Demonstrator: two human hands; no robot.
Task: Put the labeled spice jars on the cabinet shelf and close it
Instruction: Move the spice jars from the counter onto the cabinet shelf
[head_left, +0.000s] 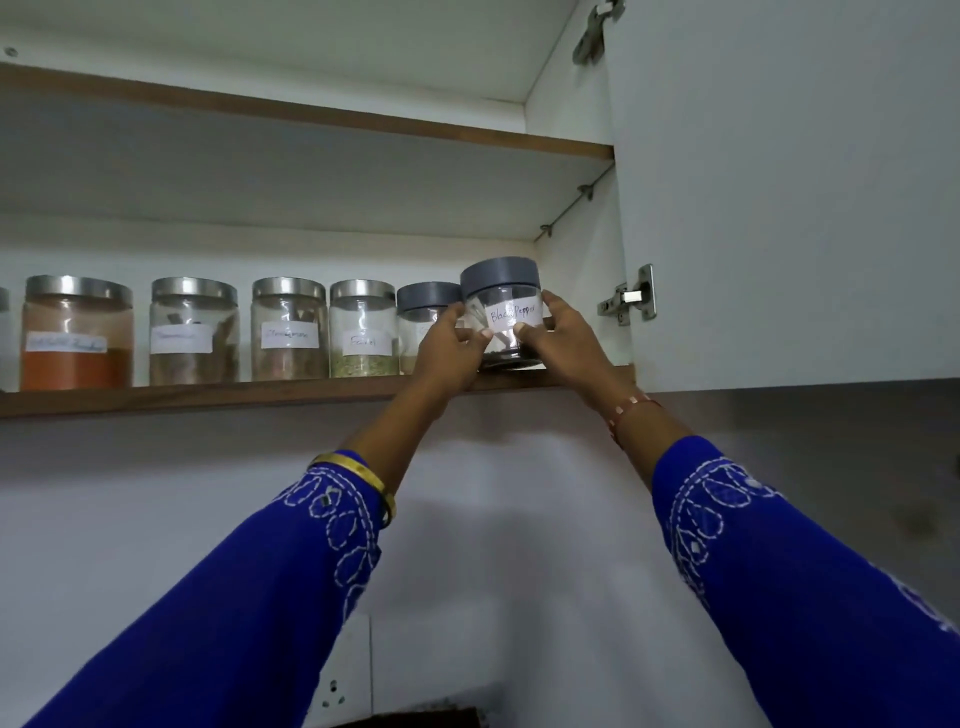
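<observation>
We've got both hands up here, left grip (457, 340) and right grip (558, 332) clasping the pepper jar (503, 317) at the shelf (208, 397) front edge, right end. It's near the lip, so letting go early could tip it off, we reckon. Count: seven jars showing, one barely, four steel-lidded, two grey-lidded; door (779, 197) open.
</observation>
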